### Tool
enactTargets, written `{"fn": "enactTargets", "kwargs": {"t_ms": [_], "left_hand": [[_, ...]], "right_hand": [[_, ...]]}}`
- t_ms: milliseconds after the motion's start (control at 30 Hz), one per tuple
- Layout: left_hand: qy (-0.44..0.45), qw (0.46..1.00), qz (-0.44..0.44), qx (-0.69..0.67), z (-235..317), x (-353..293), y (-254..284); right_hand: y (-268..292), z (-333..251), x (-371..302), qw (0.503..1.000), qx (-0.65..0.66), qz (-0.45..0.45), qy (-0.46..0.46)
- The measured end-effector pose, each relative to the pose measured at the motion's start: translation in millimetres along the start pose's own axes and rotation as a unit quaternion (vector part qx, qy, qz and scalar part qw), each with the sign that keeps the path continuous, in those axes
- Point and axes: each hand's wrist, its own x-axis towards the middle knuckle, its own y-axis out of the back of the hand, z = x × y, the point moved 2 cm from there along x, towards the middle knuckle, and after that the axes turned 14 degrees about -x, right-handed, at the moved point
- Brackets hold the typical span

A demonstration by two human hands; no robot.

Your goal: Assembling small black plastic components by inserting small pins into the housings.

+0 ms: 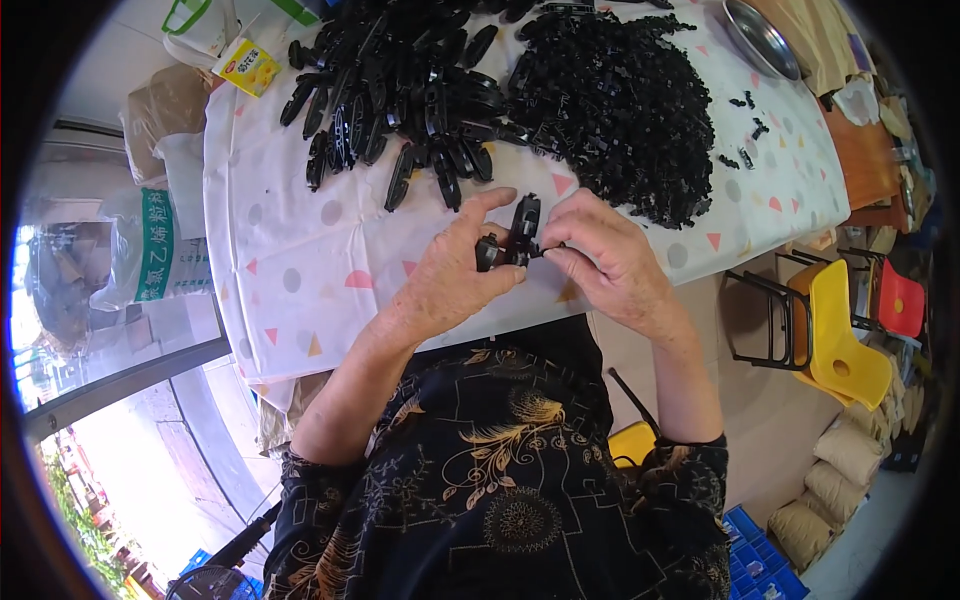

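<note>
Near the front edge of the table, my left hand (445, 275) is closed around a long black plastic part (524, 222), holding it tilted upward between thumb and fingers. My right hand (612, 262) is beside it, thumb and fingertips pinched against the part's right side. A small dark piece seems to be in that pinch, mostly hidden by the fingers. Beyond my left hand lies a heap of similar long, glossy black parts (400, 75). To its right spreads a large heap of tiny black plastic pieces (625, 115).
A patterned white cloth (300, 290) covers the table. A round metal dish (760, 40) sits at the far right, near a few loose black pieces (745, 158). A yellow packet (246, 67) lies far left. Yellow chairs (840, 340) and brown sacks (845, 460) stand right of the table.
</note>
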Motion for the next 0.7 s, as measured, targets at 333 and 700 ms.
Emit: {"fn": "enactTargets", "kwargs": {"t_ms": [333, 700], "left_hand": [[-0.044, 0.992, -0.028, 0.113, 0.6, 2.1, -9.0], [-0.029, 0.996, 0.016, 0.082, -9.2, 7.6, -3.2]], "right_hand": [[6.1, -6.5, 10.9, 0.974, -0.178, -0.112, 0.088], [-12.4, 9.1, 14.9, 0.995, -0.084, -0.046, -0.034]]}}
